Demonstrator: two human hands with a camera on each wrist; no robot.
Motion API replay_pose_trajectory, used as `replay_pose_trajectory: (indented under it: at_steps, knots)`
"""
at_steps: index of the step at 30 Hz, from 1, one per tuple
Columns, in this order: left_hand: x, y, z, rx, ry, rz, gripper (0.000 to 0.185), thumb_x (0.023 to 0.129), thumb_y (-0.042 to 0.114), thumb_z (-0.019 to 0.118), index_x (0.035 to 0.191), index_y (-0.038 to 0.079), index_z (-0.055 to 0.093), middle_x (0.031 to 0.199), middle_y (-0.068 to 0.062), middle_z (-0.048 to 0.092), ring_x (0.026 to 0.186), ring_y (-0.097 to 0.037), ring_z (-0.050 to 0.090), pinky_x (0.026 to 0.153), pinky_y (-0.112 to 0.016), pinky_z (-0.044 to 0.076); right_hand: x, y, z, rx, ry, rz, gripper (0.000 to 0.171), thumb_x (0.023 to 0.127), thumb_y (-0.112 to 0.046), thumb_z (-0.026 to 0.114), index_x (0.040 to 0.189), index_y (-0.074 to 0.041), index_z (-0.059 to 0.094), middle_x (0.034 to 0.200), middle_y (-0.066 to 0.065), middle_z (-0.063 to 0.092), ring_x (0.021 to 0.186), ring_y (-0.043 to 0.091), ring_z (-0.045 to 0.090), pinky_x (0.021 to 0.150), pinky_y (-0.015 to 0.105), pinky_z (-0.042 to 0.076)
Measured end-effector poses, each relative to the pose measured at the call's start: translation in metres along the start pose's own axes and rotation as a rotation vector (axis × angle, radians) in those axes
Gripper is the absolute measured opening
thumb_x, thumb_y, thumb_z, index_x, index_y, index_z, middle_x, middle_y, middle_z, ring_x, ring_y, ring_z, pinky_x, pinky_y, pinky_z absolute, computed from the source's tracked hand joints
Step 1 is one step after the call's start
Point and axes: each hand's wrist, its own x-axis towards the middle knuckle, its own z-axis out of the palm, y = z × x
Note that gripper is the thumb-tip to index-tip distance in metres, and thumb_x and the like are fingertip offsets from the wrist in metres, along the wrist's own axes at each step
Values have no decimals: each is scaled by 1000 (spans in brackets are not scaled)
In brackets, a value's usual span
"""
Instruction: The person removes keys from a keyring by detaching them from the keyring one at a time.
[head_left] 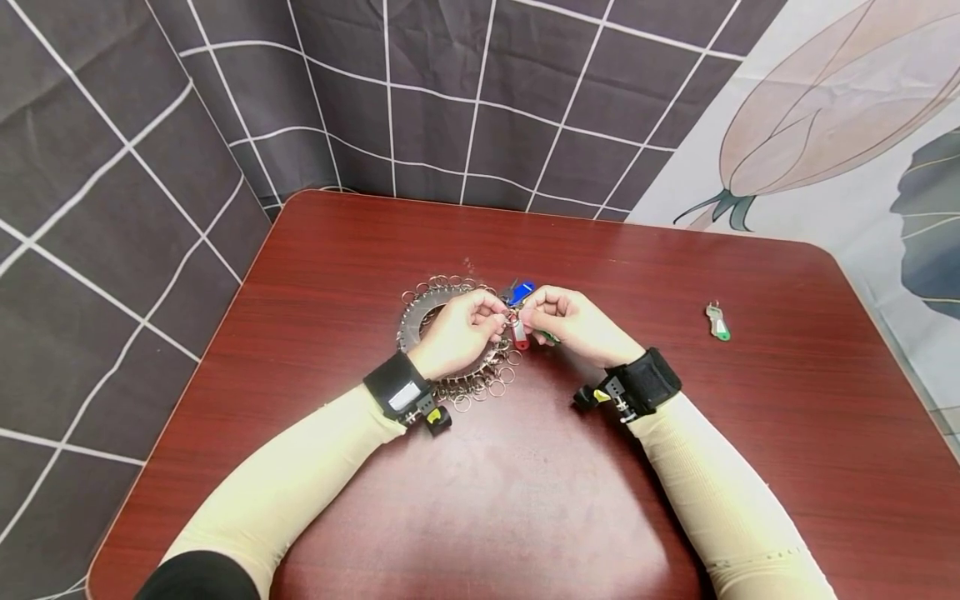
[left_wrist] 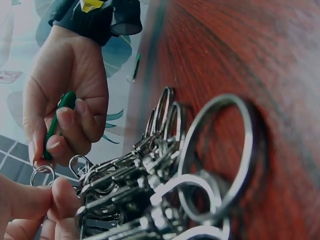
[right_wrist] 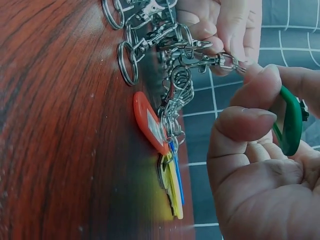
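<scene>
A big disc of metal key rings and snap clips (head_left: 450, 379) lies mid-table. My left hand (head_left: 501, 313) rests over it and pinches one snap clip (right_wrist: 215, 61) between thumb and fingers (right_wrist: 225, 25). My right hand (head_left: 527, 315) meets it fingertip to fingertip. It holds a green key tag (right_wrist: 291, 125) under its curled fingers. Its thumb and forefinger pinch the tag's small split ring (left_wrist: 42, 175) at the clip's end. A red tag (head_left: 520, 333) hangs on a clip between the hands, beside yellow and blue tags (right_wrist: 174, 187).
Another green key tag (head_left: 717, 322) lies alone on the red-brown table (head_left: 787, 433) to the right. A blue tag (head_left: 519, 292) shows just behind the hands. A dark grid-patterned cloth (head_left: 112, 208) hangs behind and to the left. Black camera straps sit on both wrists.
</scene>
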Motion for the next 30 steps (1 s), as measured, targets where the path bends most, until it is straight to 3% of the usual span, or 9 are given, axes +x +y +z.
replay_pose_trajectory:
  at_steps: [9,17,30]
  knots:
    - [1,-3,-1,121,52,46,12,94,9,61,104,7,67,90,-4,68,79,-12,65,74,-26,52,1,2,0,20,-23,2,30,94,-14,62,100,15,53,86,31,59,60,21,46,52,30,38]
    - [2,-5,1,9,37,27,14,93,2,59,106,2,65,91,-8,69,79,-15,67,76,-26,53,1,4,1,30,-25,4,28,93,-12,63,100,14,55,85,30,58,61,18,48,54,26,40]
    - [3,-6,-1,-4,77,47,18,88,3,67,106,1,68,101,-9,69,89,-16,68,80,-24,52,2,8,1,48,-26,7,24,94,-11,62,97,13,57,88,33,56,63,17,49,56,27,41]
